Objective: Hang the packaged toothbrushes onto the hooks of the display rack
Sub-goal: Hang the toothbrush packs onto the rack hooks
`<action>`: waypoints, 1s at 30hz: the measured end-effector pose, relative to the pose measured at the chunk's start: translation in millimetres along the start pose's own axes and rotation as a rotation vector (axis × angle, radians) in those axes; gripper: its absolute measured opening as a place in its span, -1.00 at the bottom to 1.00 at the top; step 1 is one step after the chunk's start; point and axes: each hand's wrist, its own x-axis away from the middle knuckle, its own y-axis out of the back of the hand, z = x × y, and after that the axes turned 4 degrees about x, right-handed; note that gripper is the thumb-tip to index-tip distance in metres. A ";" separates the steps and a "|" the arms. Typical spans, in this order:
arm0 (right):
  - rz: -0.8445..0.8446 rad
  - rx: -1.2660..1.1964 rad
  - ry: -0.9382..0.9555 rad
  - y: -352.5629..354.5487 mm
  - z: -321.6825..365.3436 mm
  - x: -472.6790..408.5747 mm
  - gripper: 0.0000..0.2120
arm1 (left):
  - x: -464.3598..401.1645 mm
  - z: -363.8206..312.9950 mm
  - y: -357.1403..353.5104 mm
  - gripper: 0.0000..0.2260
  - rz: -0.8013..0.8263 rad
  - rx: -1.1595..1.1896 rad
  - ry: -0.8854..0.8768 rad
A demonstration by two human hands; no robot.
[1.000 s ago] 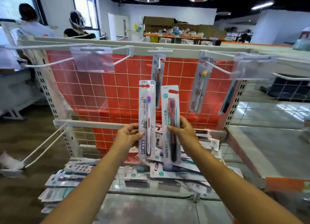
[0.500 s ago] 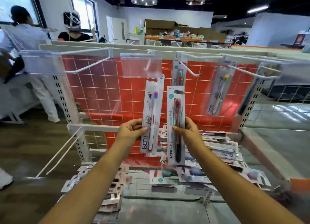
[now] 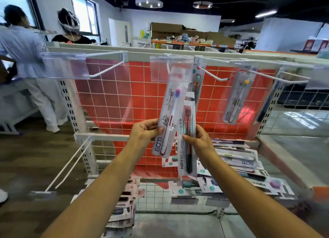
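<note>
- Toothbrush packs, two in hand: my left hand [image 3: 145,132] pinches the white BDM pack [image 3: 170,120] near its lower half, thumb on the front face, fingers curled behind.
- That pack is tilted, top leaning right, and its upper end lies behind the clear label holder [image 3: 171,69] at the tip of the centre hook [image 3: 168,67]; I cannot tell whether the hang hole is on the hook.
- My right hand [image 3: 199,139] pinches the Hane pack [image 3: 187,141] at mid-height, thumb in front, fingers wrapped round the right edge. This pack stands nearly upright, just right of and slightly overlapping the BDM pack, below the hooks and touching none.
- Display rack [image 3: 106,102]: white wire grid over a red backing, white top rail with hooks jutting toward me.
- Already hanging: a dark-brush pack [image 3: 197,84] behind the two I hold, and a yellow-headed BDM pack [image 3: 237,97] on a hook to the right.
- Left hook [image 3: 106,69] carries a clear label holder and no pack.
- Loose packs [image 3: 236,166] lie heaped on the lower wire shelf [image 3: 156,195], mostly right of my hands, with more stacked at the lower left.
- Two people [image 3: 23,47] stand beyond the rack at upper left, blurred.
</note>
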 end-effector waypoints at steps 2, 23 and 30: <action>-0.004 0.009 -0.009 -1.3 -1.3 0.0 -0.75 | 0.3 -0.1 -0.9 -0.79 -0.023 0.012 -0.026; 0.038 0.092 -0.021 -1.1 -1.5 -9.8 -0.79 | -8.8 14.1 -19.4 -0.78 -0.286 0.129 -0.060; 0.054 0.105 -0.015 4.8 -3.4 -9.6 -0.75 | -12.2 16.1 -30.4 -0.81 -0.424 0.223 -0.026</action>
